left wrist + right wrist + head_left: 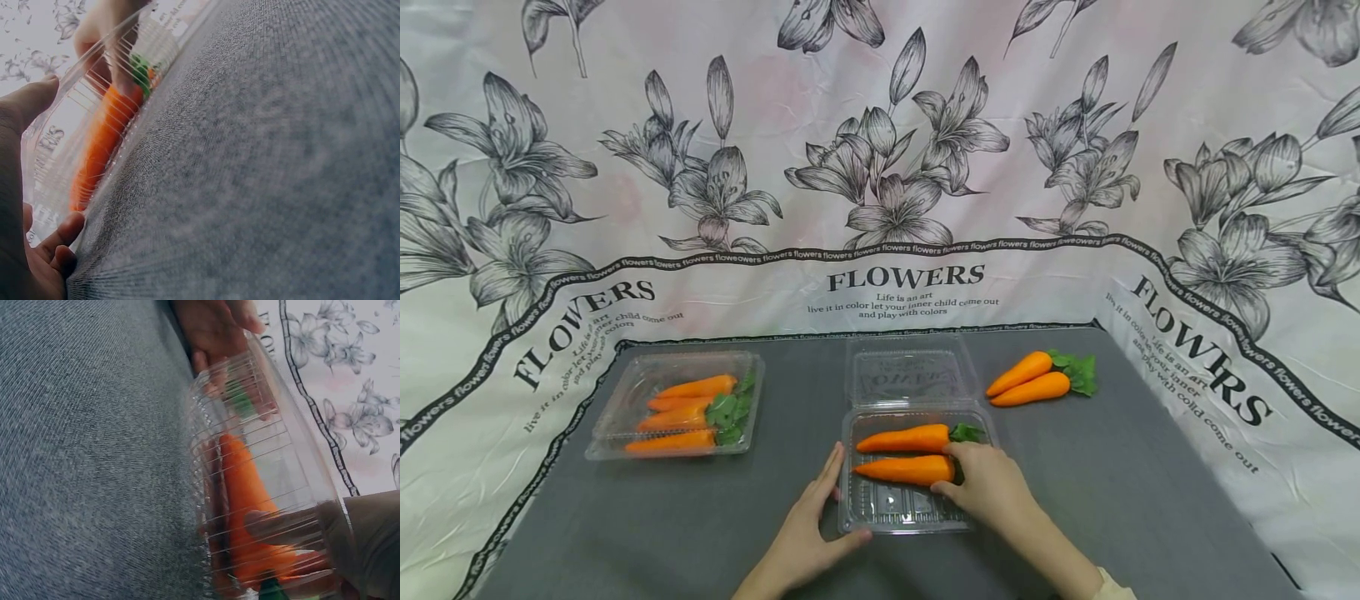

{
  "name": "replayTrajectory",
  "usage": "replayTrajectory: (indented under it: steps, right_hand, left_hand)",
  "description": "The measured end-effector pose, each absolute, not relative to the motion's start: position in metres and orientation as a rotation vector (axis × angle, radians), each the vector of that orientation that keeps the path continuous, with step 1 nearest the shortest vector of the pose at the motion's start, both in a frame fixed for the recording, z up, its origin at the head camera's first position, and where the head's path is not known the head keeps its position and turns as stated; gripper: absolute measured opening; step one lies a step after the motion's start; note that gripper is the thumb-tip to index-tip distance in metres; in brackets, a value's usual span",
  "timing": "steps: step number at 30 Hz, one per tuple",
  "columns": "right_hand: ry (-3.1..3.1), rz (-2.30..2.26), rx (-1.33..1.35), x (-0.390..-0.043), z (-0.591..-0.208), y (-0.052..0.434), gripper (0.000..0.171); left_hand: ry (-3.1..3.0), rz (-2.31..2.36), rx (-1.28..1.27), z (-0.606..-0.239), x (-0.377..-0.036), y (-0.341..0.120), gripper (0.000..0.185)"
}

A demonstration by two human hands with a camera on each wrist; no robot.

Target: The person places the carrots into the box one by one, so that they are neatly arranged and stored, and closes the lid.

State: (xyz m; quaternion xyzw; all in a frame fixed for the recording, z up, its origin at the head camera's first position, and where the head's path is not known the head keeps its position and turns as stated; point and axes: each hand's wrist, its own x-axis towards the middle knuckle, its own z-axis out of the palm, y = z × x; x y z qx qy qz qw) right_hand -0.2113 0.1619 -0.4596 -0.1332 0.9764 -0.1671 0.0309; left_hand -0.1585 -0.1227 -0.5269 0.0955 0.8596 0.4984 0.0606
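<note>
Centrally, item one: right hand (988, 487), fingers curled over the leafy end of the nearer carrot (906, 470), pinching it inside the open clear box (910, 510). Just beyond that grip, in the same box, lies a second carrot (904, 438), parallel and almost touching the first, green tops pointing toward the right hand's side. Left hand (808, 525): fingers straight, palm spread flat against the box's left wall and front corner, holding nothing; the left wrist view shows the thumb (31, 100) along the ribbed plastic. Behind the grip, the box's hinged lid (910, 373) lies folded back on the grey cloth (1112, 500). Farther off, to the right and beyond the right hand, two loose carrots (1028, 382) lie side by side, leaves rightward. Well apart on the left-hand side sits a closed clear box (677, 404) containing four carrots. Floral printed sheet (880, 167) surrounds the grey cloth.
</note>
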Motion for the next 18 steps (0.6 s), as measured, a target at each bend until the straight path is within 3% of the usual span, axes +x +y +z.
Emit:
replayTrajectory:
  steps: [9,18]
  right_hand:
    - [3.103,-0.819,-0.401,-0.216,-0.454,0.186,0.040]
    - [3.091,-1.367,-0.384,-0.240,-0.462,0.238,0.040]
  left_hand:
    - [2.623,1.487,0.319,-0.527,-0.158,-0.122,0.113]
    - [2.619,1.495,0.310,-0.528,-0.157,-0.123,0.114]
